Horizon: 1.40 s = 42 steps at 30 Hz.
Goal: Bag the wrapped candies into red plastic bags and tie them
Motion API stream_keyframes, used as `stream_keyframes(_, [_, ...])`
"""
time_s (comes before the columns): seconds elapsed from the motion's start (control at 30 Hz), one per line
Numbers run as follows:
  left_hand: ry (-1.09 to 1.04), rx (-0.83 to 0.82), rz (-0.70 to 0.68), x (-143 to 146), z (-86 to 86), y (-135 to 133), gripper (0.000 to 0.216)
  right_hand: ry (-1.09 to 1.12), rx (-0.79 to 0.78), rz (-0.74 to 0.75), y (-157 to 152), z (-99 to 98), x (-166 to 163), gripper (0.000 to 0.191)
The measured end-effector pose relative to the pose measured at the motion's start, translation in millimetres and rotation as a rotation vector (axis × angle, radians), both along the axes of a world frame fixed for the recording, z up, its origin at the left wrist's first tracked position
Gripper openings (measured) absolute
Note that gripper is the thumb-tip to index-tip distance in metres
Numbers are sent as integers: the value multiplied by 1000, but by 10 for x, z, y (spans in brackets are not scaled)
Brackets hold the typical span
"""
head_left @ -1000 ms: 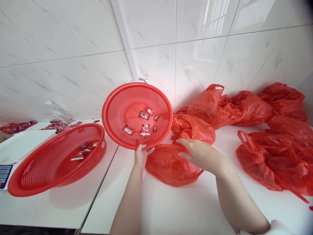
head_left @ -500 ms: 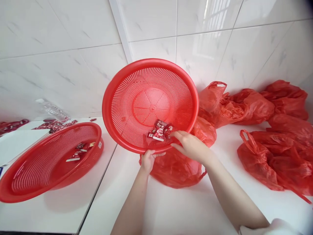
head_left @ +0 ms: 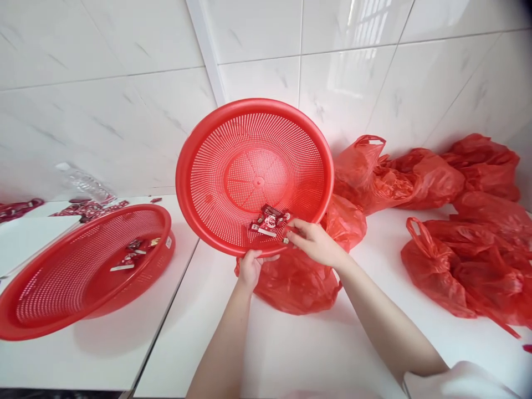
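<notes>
A round red plastic colander basket [head_left: 255, 133] is tilted so that its inside faces me. My left hand [head_left: 251, 270] grips its lower rim, thumb on the near side and fingers under the edge. Several small red-and-white wrapped packets [head_left: 269, 220] lie low on the basket's inner wall. My right hand [head_left: 312, 241] reaches over the lower right rim. Its bent fingers close around a small packet [head_left: 286, 240], of which only a bit shows at the fingertips. Under the basket, a red plastic bag [head_left: 297, 285] rests on the white table.
To the left, a second red basket [head_left: 54, 277] leans at a slant with a few packets [head_left: 135, 254] inside. Behind it are a clear plastic bottle [head_left: 89, 184] and more red packets [head_left: 89, 210]. Several filled red bags [head_left: 432, 177] line the tiled wall and right side. A seam crosses the table.
My right fingers have drawn closer together around a small packet near the rim. Packets in the basket have shifted slightly. My left hand keeps its grip on the rim.
</notes>
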<state>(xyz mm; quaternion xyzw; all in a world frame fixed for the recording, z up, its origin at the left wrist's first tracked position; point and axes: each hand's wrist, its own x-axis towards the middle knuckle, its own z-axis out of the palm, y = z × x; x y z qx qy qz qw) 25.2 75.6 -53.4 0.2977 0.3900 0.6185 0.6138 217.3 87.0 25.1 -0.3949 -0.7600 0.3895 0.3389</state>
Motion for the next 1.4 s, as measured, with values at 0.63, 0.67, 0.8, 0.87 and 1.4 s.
stream_keyframes(0.63, [33, 17, 18, -11, -22, 21, 23, -414, 79, 209, -30, -174, -64, 8])
stream_keyframes(0.67, [36, 24, 24, -15, -32, 24, 23, -442, 123, 173, -27, -180, -83, 13])
stream_keyframes(0.8, [51, 54, 47, -18, -65, 23, 25, -389, 317, 36, -3, -187, -145, 23])
stream_keyframes(0.87, [52, 52, 39, -3, -73, 10, 26, -414, 419, -94, 21, -215, -157, 23])
stream_keyframes(1.4, [-28, 24, 85, -14, -21, 21, 29, -198, 355, 122, 42, -136, -8, 21])
